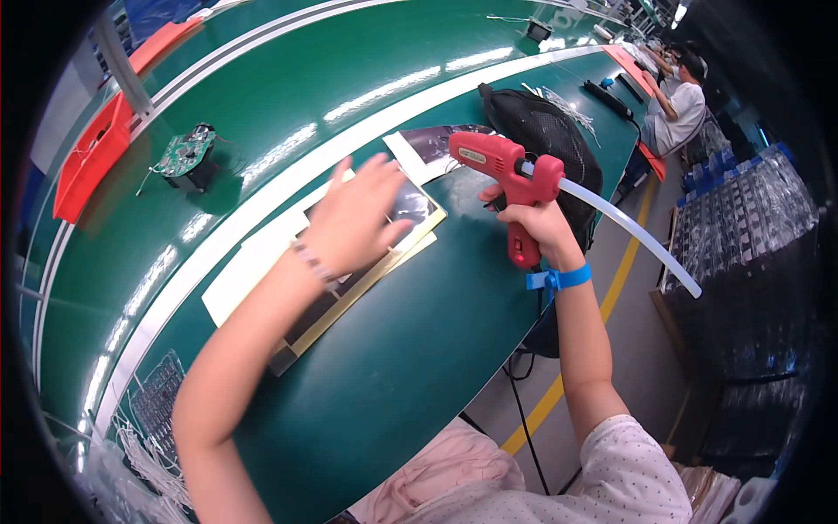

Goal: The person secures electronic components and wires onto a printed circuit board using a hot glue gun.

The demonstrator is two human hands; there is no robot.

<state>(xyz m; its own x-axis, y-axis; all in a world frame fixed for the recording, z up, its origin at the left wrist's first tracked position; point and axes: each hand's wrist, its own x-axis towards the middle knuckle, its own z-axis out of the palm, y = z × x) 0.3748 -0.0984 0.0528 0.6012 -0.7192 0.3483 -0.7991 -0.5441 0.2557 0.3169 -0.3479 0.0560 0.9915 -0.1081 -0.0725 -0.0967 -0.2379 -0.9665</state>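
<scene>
A red hot glue gun (pixel 496 157) is gripped in my right hand (pixel 543 225), its nozzle aimed left over the bench. From its back end a long translucent glue stick (pixel 642 229) curves out to the right. My left hand (pixel 356 218), slightly blurred, is spread with fingers apart above dark sheets with yellowish edges (pixel 417 204). Whether its palm touches the sheets I cannot tell. Pale sheets (pixel 234 284) lie beside and partly under the dark ones. Another dark glossy sheet (pixel 436 147) lies just beyond, left of the glue gun's nozzle.
Behind the glue gun rests a black mesh bag (pixel 550 131). A green circuit board assembly (pixel 188 155) sits on the green conveyor, near a red bin (pixel 94 157). White wire bundles (pixel 148 467) lie at lower left. A co-worker (pixel 681 109) sits farther along the bench at right.
</scene>
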